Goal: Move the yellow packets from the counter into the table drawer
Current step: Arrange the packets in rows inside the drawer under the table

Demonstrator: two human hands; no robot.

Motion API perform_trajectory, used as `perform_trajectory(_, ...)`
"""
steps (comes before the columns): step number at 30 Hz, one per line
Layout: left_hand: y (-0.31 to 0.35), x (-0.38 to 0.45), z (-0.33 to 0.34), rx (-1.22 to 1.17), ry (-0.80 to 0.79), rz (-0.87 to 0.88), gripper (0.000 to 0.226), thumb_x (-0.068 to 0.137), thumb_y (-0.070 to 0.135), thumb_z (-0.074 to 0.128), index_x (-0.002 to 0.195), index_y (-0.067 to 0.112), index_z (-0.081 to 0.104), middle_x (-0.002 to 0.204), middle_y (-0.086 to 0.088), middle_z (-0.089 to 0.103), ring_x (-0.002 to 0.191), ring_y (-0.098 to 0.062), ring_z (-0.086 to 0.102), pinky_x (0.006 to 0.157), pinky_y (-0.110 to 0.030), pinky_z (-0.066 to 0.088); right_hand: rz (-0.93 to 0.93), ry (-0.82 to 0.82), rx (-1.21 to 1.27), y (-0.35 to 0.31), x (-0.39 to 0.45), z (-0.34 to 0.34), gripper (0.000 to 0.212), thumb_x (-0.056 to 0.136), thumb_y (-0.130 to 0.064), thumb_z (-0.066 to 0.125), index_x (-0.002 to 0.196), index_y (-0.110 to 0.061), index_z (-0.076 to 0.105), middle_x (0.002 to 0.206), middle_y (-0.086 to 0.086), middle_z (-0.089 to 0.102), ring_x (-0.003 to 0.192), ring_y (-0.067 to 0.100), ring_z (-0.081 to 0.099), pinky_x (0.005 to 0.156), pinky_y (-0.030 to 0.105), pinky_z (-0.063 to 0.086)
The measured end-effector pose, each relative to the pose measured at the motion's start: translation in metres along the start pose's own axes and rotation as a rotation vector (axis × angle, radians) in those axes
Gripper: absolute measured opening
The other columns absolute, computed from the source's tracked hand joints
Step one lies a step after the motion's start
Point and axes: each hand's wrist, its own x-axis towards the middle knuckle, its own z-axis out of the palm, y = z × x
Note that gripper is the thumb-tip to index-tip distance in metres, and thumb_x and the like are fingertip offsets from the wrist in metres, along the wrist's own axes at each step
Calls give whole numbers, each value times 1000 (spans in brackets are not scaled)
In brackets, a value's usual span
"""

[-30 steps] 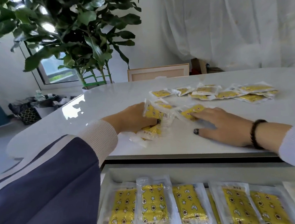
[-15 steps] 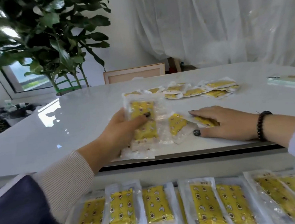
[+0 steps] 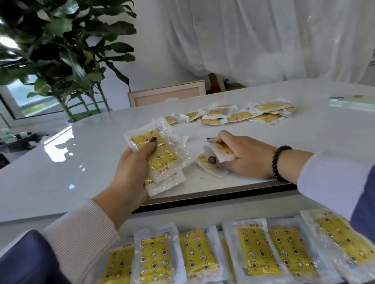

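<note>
My left hand (image 3: 130, 168) grips a small stack of yellow packets (image 3: 161, 157) in clear wrappers, lifted just above the white counter (image 3: 72, 168), thumb on top. My right hand (image 3: 243, 155) pinches two more yellow packets (image 3: 215, 160) that lie on the counter near its front edge. Several loose yellow packets (image 3: 236, 114) lie in a row farther back on the counter. Below the counter edge, the open drawer (image 3: 212, 216) holds a row of several yellow packets (image 3: 197, 256) lying flat side by side.
A pale green phone (image 3: 358, 105) lies at the counter's far right. Behind the counter stand a large leafy plant (image 3: 58, 51) at the left, a wooden chair back (image 3: 167, 94) and a white curtain (image 3: 274, 27).
My left hand lifted its stack off the counter and drew it toward me. My right hand went from lying flat on packets to curling its fingers round them.
</note>
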Motion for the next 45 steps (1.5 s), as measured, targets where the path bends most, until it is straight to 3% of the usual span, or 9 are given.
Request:
perform_trajectory(7, 1, 2, -1, -7, 17, -6, 17, 95, 13, 55, 111, 13, 61, 84, -10, 76, 71, -27, 74, 54, -42, 59, -177, -141, -334, -26, -31, 9, 101, 68, -80, 49, 149, -38, 5, 157, -10, 13, 141, 12, 19, 115, 31, 22)
perform_trajectory(12, 2, -2, 2, 20, 38, 3, 17, 94, 14, 57, 111, 15, 61, 90, -10, 76, 78, -29, 74, 62, -47, 60, -369, 147, -453, -20, -43, 23, 61, 85, -33, 53, 143, -33, 35, 135, 0, 47, 119, 22, 47, 91, 33, 40)
perform_trajectory(20, 6, 2, -2, -89, 12, -97, 18, 98, 18, 48, 108, 13, 63, 94, -11, 76, 82, -30, 74, 63, -55, 58, -263, 493, 342, -16, -39, -9, 16, 92, -17, 54, 103, -26, 61, 86, -9, 64, 75, 6, 58, 65, 15, 46)
perform_trajectory(25, 9, 4, -3, -144, -25, -150, 23, 99, 17, 41, 103, 17, 64, 97, -14, 75, 87, -34, 72, 78, -58, 54, 18, 442, 677, -14, -14, -10, 44, 92, -16, 48, 131, -37, 47, 123, 2, 61, 99, 33, 62, 82, 50, 55)
perform_trajectory(30, 9, 3, -4, -95, 9, -149, 23, 96, 16, 45, 102, 10, 66, 89, -12, 75, 72, -29, 73, 64, -51, 59, 67, 510, 654, -19, 2, -9, 58, 91, -5, 43, 139, -36, 35, 87, -4, 54, 47, 8, 45, 41, 18, 38)
perform_trajectory(33, 8, 3, -2, 8, 13, -111, 22, 87, 2, 52, 94, 11, 71, 80, -9, 74, 65, -26, 71, 61, -45, 60, 37, 507, 480, -24, 6, -4, 53, 86, -3, 53, 133, -26, 48, 105, -6, 59, 67, 0, 54, 54, 4, 40)
perform_trajectory(36, 7, 2, 1, 126, 25, 14, 32, 83, -10, 50, 90, 13, 70, 84, -9, 75, 72, -28, 72, 66, -45, 60, -15, 464, 449, -32, 6, 2, 34, 77, 0, 66, 107, -15, 65, 105, 1, 67, 95, 11, 63, 76, 15, 49)
perform_trajectory(40, 6, -3, 6, 234, -59, 135, 45, 81, -17, 40, 104, 11, 65, 99, -14, 73, 95, -33, 70, 82, -49, 57, 156, 430, 867, -31, 7, -3, 21, 78, 7, 65, 87, -12, 68, 87, 7, 73, 79, 20, 68, 72, 33, 57)
perform_trajectory(45, 2, -4, 4, 309, -153, 230, 55, 76, -12, 45, 123, 14, 50, 89, -8, 64, 75, -21, 66, 61, -33, 54, 424, 519, 1263, -15, 16, -10, 28, 86, 8, 56, 110, -6, 58, 98, 15, 67, 82, 30, 68, 60, 40, 59)
